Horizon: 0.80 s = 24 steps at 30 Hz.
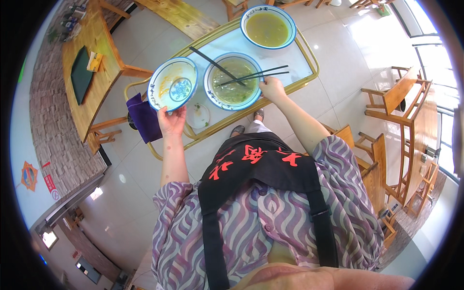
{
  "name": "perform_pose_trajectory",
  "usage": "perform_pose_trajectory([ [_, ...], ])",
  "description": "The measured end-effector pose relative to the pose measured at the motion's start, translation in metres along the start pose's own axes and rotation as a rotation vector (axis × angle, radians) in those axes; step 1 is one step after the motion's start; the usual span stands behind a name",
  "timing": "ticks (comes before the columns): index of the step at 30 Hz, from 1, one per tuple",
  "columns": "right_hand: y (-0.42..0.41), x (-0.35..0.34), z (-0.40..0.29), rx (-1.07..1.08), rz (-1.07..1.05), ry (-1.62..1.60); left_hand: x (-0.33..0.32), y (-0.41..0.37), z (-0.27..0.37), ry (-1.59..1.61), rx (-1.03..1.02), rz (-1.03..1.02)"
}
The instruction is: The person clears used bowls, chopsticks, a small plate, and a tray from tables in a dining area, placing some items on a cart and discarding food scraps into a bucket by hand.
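Observation:
My left hand [173, 121] grips the lower rim of a white bowl with a blue rim [176, 81]; it is tilted, with orange residue and a blue pattern inside. My right hand [272, 88] is closed at the right rim of a second bowl [235, 81], which holds cloudy broth with green bits. Several dark chopsticks [210, 59] lie across and in that bowl. A third bowl [268, 30] with yellowish broth stands at the cart's upper right. A small clear dish [198, 116] with green scraps lies beside the middle bowl.
The bowls are over a gold-framed serving cart [305, 81]. A purple cloth [143, 117] hangs at its left end. At left, a wooden table [105, 43] carries a green tray [81, 78] and a yellow box [94, 62]. Wooden benches [402, 92] and chairs stand at right.

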State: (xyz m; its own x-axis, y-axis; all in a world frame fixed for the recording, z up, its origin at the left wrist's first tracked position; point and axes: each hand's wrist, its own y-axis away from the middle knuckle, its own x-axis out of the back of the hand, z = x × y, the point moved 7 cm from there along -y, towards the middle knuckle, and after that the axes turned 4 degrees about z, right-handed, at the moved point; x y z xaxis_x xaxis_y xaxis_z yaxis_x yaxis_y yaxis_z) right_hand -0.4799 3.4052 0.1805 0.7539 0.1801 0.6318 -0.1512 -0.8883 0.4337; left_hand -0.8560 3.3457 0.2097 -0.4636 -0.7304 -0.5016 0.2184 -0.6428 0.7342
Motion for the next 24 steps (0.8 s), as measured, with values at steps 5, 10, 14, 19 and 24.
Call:
perform_pose_trajectory([
  [5,0.006,0.008,0.005,-0.043,-0.008,-0.057,0.002,-0.028,0.008,-0.082,0.016,-0.002],
  [10,0.007,0.01,0.021,-0.159,-0.01,-0.15,0.01,-0.058,0.014,-0.11,0.052,0.03],
  [14,0.025,0.01,0.042,-0.287,0.021,-0.287,0.012,-0.082,0.014,-0.036,0.15,-0.115],
  [19,0.084,0.006,0.036,-0.205,0.027,-0.177,0.028,-0.115,0.031,-0.394,0.205,-0.17],
  [24,0.15,0.006,0.042,-0.132,0.279,-0.529,0.028,-0.141,0.064,-0.652,0.11,-0.272],
])
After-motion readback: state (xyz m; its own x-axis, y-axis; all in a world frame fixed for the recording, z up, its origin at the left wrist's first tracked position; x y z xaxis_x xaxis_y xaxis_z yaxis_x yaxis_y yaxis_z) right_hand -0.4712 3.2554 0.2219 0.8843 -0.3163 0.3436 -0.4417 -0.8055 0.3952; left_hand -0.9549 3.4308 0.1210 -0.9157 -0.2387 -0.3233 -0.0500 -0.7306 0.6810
